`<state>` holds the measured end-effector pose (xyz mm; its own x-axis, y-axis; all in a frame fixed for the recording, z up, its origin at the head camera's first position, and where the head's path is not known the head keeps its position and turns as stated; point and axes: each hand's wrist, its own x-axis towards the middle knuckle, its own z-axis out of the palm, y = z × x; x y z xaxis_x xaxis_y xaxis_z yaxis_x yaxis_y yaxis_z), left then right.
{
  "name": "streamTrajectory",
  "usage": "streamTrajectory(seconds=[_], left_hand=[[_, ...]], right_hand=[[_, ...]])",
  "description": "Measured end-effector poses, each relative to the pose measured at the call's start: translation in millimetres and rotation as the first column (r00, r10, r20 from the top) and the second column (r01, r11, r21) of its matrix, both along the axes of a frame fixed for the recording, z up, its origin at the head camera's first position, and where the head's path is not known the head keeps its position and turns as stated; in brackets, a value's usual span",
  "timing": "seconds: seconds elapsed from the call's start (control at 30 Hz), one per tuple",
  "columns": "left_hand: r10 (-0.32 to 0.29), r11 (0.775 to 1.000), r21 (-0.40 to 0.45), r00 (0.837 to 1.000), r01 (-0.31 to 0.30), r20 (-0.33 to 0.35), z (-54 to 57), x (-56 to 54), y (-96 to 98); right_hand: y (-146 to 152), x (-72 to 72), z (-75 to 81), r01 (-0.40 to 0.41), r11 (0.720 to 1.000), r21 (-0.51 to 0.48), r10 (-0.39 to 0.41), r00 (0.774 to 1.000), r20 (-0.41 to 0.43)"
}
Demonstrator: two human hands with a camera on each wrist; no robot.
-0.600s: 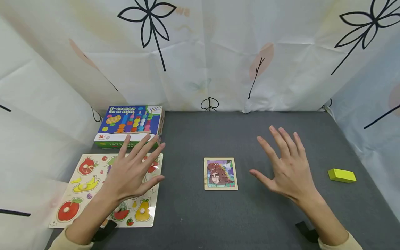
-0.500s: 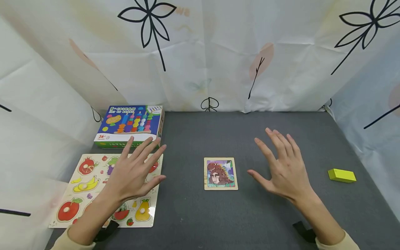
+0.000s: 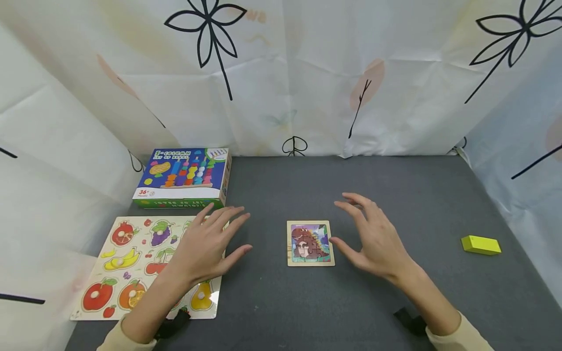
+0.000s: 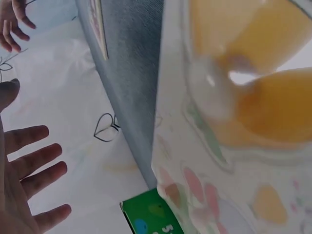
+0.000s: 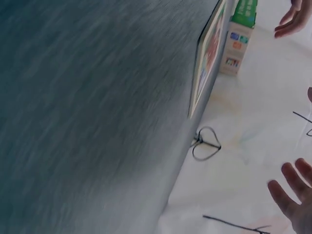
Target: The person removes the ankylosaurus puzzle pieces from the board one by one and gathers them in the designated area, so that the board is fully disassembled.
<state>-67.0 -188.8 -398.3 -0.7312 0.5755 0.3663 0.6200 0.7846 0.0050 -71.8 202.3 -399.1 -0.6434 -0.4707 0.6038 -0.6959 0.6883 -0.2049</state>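
Observation:
A small framed jigsaw puzzle [image 3: 310, 243] with a brown dinosaur picture lies mid-table. Just right of it is my right hand [image 3: 373, 239], thumb tip close to the frame's right edge, fingers loosely bent and holding nothing. My left hand [image 3: 205, 246] hovers over the right part of a fruit puzzle board [image 3: 145, 243], fingers spread, nothing in them. The left wrist view shows that hand [image 4: 34, 170] above the table with its fingers apart. In the right wrist view the right hand's fingers [image 5: 287, 190] appear at the edge, and the dinosaur puzzle [image 5: 208, 63] is seen edge-on.
Behind the fruit board stands a blue and green bead-set box [image 3: 182, 178]. At the right lies a yellow block [image 3: 480, 245]. White patterned cloth [image 3: 307, 73] walls off the back and both sides of the dark grey table [image 3: 272, 302].
Both hands have moved inward toward the dinosaur puzzle. The right hand's fingers have bent more, and its thumb has come near the frame. More of the fruit board now shows.

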Motion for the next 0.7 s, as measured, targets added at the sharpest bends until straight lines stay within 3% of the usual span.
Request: streamTrajectory(seconds=[0.07, 0.17, 0.3, 0.4, 0.53, 0.7], left_hand=[[-0.003, 1.000, 0.006, 1.000, 0.003, 0.021, -0.2, 0.4, 5.2], [-0.006, 1.000, 0.006, 0.999, 0.006, 0.052, -1.2, 1.6, 13.0], [-0.008, 1.000, 0.003, 0.994, 0.008, 0.113, -4.5, 5.0, 22.9], [0.004, 1.000, 0.014, 0.982, -0.007, 0.188, -6.8, 8.3, 30.2], [0.026, 0.999, 0.021, 0.949, -0.035, 0.315, -7.8, 11.5, 38.9], [0.015, 0.999, 0.028, 0.887, -0.031, 0.461, -7.3, 14.0, 48.5]], right_hand=[[-4.6, 0.0, -1.1, -0.024, 0.999, -0.039, 0.027, 0.996, 0.091], [-12.3, 0.4, -1.8, -0.039, 0.996, -0.085, 0.058, 0.971, 0.233], [-23.9, -1.0, -2.8, -0.034, 0.992, -0.125, 0.081, 0.918, 0.389], [-32.3, -5.2, -3.9, -0.043, 0.985, -0.167, 0.120, 0.866, 0.486], [-41.5, -13.4, -6.5, -0.059, 0.970, -0.236, 0.189, 0.792, 0.580], [-49.7, -24.6, -11.5, -0.053, 0.961, -0.273, 0.231, 0.698, 0.678]])
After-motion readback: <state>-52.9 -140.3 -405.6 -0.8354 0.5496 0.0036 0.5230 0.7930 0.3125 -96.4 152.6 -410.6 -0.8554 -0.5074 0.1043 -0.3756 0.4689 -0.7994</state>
